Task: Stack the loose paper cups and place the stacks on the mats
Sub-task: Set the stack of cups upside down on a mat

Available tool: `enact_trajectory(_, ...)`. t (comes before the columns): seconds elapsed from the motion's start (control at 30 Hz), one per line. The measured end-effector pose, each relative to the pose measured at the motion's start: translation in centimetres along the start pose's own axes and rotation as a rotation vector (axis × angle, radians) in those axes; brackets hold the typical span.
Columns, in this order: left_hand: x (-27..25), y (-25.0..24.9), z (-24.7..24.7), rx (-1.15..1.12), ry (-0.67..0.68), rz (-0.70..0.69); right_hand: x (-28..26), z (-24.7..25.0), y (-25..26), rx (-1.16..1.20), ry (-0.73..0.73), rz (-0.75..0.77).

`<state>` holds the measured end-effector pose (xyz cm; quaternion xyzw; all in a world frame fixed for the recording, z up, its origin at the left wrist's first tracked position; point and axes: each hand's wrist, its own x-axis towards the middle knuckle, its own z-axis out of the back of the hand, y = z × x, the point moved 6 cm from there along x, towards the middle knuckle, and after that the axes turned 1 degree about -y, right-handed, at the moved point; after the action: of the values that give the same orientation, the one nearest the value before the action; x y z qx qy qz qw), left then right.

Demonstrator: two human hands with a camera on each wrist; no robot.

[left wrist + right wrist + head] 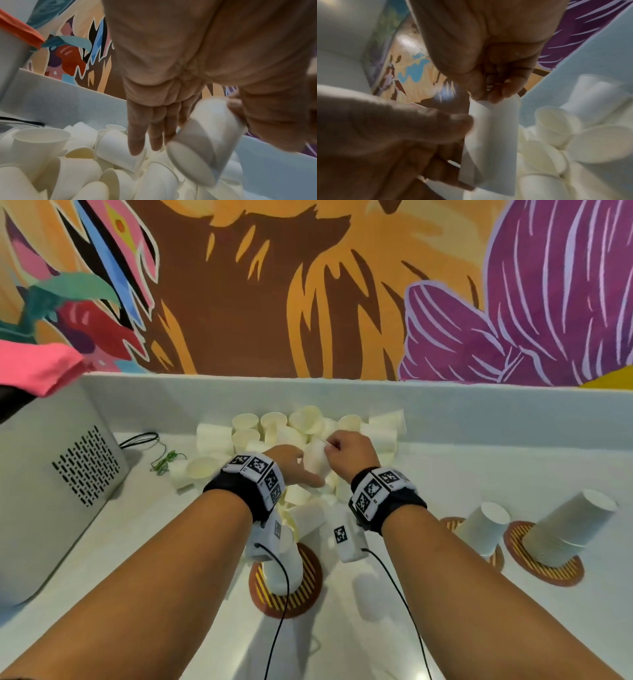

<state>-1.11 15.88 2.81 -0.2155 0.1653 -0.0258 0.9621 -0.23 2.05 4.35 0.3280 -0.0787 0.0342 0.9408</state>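
Several loose white paper cups [274,433] lie in a pile at the back middle of the white table. Above the pile both hands hold one upside-down paper cup [317,460]. My right hand [330,445] pinches its upturned bottom edge between thumb and fingertips [498,94]. My left hand [301,470] grips the cup's side [494,142], thumb on one side and fingers under it; the outer fingers [137,135] point straight down at the pile. Three striped round mats each carry an upside-down stack: the near mat [305,599], the middle mat [452,522] and the right mat [555,575].
A grey vented machine [51,481] fills the left side, with a pink cloth [37,368] on top. A black cable and green wire [164,460] lie beside it. The table's raised back wall [479,405] stands just behind the pile. Wrist-camera cables hang over the near mat.
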Motion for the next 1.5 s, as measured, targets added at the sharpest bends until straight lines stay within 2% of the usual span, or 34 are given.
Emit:
enact_trajectory(0.1, 0.8, -0.8, 1.1, 0.016, -0.085, -0.021, 1.4, 0.8, 2.1, 0.101, -0.026, 0.092)
enact_trajectory(0.2, 1.3, 0.0, 2.3, 0.053, -0.153, 0.040, 2.2, 0.5, 1.6, 0.235, -0.020, 0.096)
enact_trajectory(0.27, 2.2, 1.0, 2.3, 0.067, -0.131, 0.067, 2.7, -0.2, -0.4, 0.082, 0.000, 0.068)
enact_trajectory(0.37, 3.0, 2.3, 1.8, 0.090, -0.101, 0.103, 2.8, -2.6, -4.5, -0.211, 0.126, -0.009)
enact_trajectory(0.6, 4.2, 3.2, 1.0, 0.156, -0.047, 0.125, 1.5, -6.9, -9.4, -0.418, 0.375, -0.117)
enact_trajectory(0.63, 4.5, 3.3, 0.8, 0.162, -0.035, 0.122, 1.8, -6.7, -9.3, -0.416, 0.353, -0.115)
enact_trajectory(0.77, 5.6, 3.7, 0.2, 0.196, 0.002, 0.109, 3.3, -3.0, -6.7, -0.263, 0.066, -0.052)
enact_trajectory(0.93, 6.7, 3.7, -0.7, 0.197, 0.049, 0.091, 5.1, 0.6, -3.5, 0.069, -0.146, -0.064)
enact_trajectory(1.0, 7.1, 3.4, -0.8, 0.166, 0.021, 0.067, 5.1, 0.1, -2.5, 0.149, -0.121, -0.050)
enact_trajectory(1.1, 7.7, 3.3, -0.5, 0.100, -0.035, 0.054, 5.0, -2.6, -0.9, 0.200, 0.071, 0.023)
enact_trajectory(1.17, 8.2, 3.7, -0.3, 0.070, -0.050, 0.057, 5.2, -3.5, -0.9, 0.188, 0.089, 0.040)
enact_trajectory(1.23, 8.5, 4.1, -0.4, 0.055, -0.056, 0.060, 5.8, -3.1, -2.4, 0.129, -0.013, -0.043)
enact_trajectory(1.3, 8.7, 4.4, -0.5, 0.048, -0.049, 0.060, 6.4, -3.2, -5.0, 0.097, -0.056, -0.205)
enact_trajectory(1.37, 8.8, 4.4, -0.7, 0.053, -0.039, 0.056, 6.7, -4.6, -6.9, 0.099, 0.041, -0.325)
enact_trajectory(1.43, 8.8, 4.2, -0.8, 0.059, -0.030, 0.051, 6.6, -6.3, -8.0, 0.219, 0.165, -0.391)
enact_trajectory(1.5, 8.8, 4.2, -0.8, 0.078, -0.028, 0.052, 6.2, -7.2, -8.0, 0.348, 0.230, -0.418)
